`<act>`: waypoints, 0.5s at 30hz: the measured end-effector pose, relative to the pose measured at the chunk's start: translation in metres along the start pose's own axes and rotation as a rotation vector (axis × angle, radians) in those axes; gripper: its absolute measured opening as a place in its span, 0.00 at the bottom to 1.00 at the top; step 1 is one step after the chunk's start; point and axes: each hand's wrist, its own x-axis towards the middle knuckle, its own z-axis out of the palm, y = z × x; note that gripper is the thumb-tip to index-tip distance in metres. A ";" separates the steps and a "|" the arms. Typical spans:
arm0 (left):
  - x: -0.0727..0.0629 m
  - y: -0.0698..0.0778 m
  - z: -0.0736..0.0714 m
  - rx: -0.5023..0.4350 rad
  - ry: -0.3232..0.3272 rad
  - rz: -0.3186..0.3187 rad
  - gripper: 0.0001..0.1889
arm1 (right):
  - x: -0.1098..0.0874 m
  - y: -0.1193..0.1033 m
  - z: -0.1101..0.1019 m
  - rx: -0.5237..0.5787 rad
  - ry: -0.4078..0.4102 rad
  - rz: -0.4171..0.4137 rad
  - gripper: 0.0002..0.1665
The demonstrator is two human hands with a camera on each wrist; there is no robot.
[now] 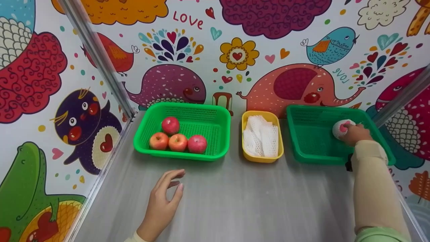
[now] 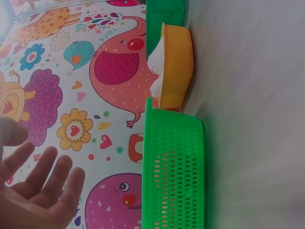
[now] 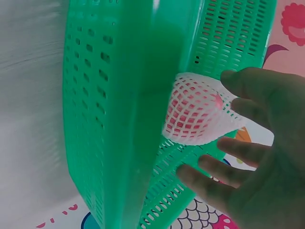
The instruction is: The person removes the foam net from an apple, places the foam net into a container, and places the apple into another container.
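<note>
In the head view, an apple in a white foam net (image 1: 339,129) sits at the right side of the right green basket (image 1: 304,158). My right hand (image 1: 358,134) reaches over that basket's front rim to it. Spread fingers show in the right wrist view, with the thumb tip right at the edge of the netted apple (image 3: 193,112) and the lower fingers apart from it. My left hand (image 1: 163,201) hovers in front of the left green basket (image 1: 184,156), fingers loosely bent and holding nothing. Several bare red apples (image 1: 178,142) lie in that left basket.
Between the two baskets stands a yellow container (image 1: 263,158) with several white foam nets (image 1: 260,136) in it. All three stand along the patterned back wall (image 1: 208,43) on a grey table (image 1: 248,201). Metal posts (image 1: 104,64) mark the corners.
</note>
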 end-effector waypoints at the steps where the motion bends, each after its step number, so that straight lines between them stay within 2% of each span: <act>1: -0.001 0.000 -0.001 0.007 0.004 -0.008 0.22 | 0.006 0.005 0.003 -0.004 0.016 -0.004 0.36; 3: -0.002 0.000 -0.004 0.012 0.014 -0.022 0.22 | 0.019 0.012 0.009 -0.015 0.046 -0.025 0.36; 7: -0.003 0.001 -0.006 0.004 0.021 -0.055 0.22 | 0.034 0.016 0.008 0.065 0.024 -0.033 0.41; 13: -0.005 0.002 -0.005 -0.008 0.006 -0.100 0.22 | 0.033 0.013 0.007 0.085 -0.018 0.007 0.49; 15: -0.005 0.002 -0.004 -0.005 0.008 -0.111 0.21 | 0.029 0.012 0.008 0.079 -0.045 0.009 0.48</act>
